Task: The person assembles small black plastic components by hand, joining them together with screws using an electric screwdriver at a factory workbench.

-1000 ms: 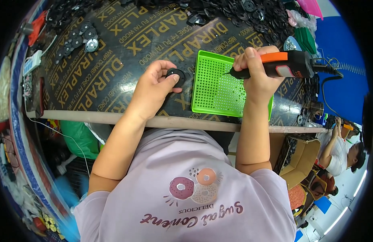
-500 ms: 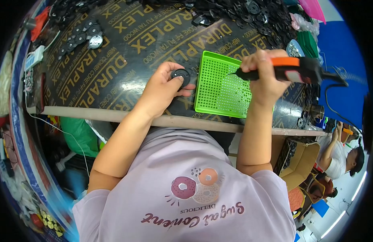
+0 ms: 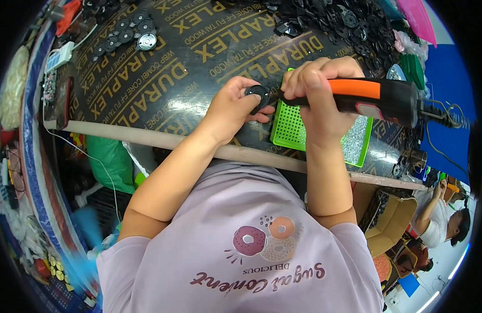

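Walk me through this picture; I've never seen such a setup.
There is no machine arm: a person works with bare hands, seen from above by a wide fisheye camera on their head, so straight edges bend. The left hand holds a round black disc. The right hand grips a black-and-orange corded power tool, its nose at or near the disc. On the black, gold-printed tabletop lie a bright green perforated rectangular tray, a heap of loose black parts, and one silver-faced round piece.
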Motion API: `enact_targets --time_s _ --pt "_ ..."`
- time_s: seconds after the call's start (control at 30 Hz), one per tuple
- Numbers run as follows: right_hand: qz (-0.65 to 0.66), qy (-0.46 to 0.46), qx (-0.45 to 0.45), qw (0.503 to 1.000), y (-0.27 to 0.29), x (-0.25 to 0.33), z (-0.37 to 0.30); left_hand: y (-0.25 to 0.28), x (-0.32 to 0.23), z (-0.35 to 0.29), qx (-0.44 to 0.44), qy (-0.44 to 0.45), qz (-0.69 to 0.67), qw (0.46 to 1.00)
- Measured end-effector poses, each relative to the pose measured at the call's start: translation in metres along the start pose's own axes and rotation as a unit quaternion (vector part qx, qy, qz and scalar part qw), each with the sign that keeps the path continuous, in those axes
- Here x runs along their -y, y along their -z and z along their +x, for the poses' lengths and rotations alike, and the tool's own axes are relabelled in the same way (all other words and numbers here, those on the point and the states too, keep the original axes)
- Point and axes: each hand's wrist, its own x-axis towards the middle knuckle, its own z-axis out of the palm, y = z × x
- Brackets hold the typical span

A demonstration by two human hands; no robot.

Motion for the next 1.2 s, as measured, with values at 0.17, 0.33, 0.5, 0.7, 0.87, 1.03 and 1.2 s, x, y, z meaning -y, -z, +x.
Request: enact_targets --time_s 0.17,0.33,0.5,0.7,0.87,1.03,1.2 --pt "0.0 -0.056 -0.023 0.998 -0.004 -0.004 -0.003 0.003 0.001 0.001 0.003 0.002 0.001 1.0" --pt "0.029 0.0 0.045 0.999 -0.004 -0.008 0.0 0.006 0.003 0.002 0.013 0.002 0.005 1.0" --pt "-0.006 0.026 0.149 0.988 0.002 -0.011 0.006 0.004 -0.001 0.002 0.015 0.006 0.011 1.0" --pt "0.059 -0.03 0.099 0.993 0.004 -0.017 0.005 0.002 -0.002 0.0 0.001 0.01 0.02 1.0" --pt "0.04 -0.048 0.119 0.991 0.004 -0.009 0.005 0.002 -0.001 0.003 0.005 0.006 0.027 1.0" --pt "0.119 -0.02 0.152 0.981 0.008 0.001 0.008 -0.002 -0.002 0.001 -0.01 0.013 0.032 0.999" --pt "-0.071 -0.015 -0.016 0.997 0.043 0.035 0.012 0.011 -0.018 -0.031 0.058 0.013 0.11 0.992"
